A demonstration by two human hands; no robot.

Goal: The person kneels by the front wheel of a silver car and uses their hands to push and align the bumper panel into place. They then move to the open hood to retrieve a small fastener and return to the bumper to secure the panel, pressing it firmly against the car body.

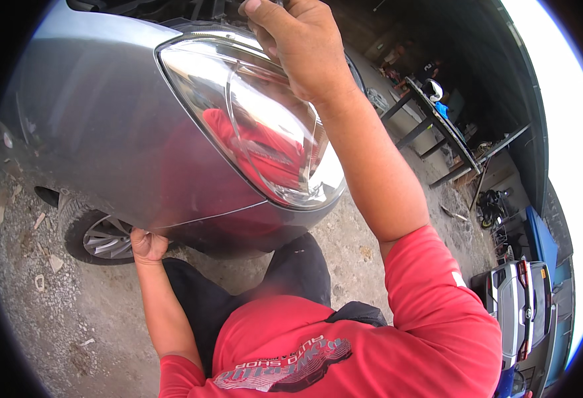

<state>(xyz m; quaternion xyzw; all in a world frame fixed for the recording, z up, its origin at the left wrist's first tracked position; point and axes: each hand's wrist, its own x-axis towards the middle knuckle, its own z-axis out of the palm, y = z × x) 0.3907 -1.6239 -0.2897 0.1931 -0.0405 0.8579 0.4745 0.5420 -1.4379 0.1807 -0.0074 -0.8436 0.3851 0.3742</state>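
A grey car's front corner fills the upper left, with a large clear headlight (265,126) set between the fender (105,99) and the bumper (238,229). My right hand (301,50) is raised over the headlight's upper edge, by the dark gap under the hood. Its fingers are curled together, and what they pinch is cut off by the top of the view. Low down on the left, my left hand (149,245) is at the bumper edge by the wheel arch, beside the front wheel (102,239). Its fingertips go partly out of sight behind that edge.
Gravel and bare concrete ground (46,292) lie around the car. To the right stands a long metal-framed table (440,123) with things on it. Farther off are a motorcycle (494,205) and a parked silver vehicle (513,305). People are in the shaded back area.
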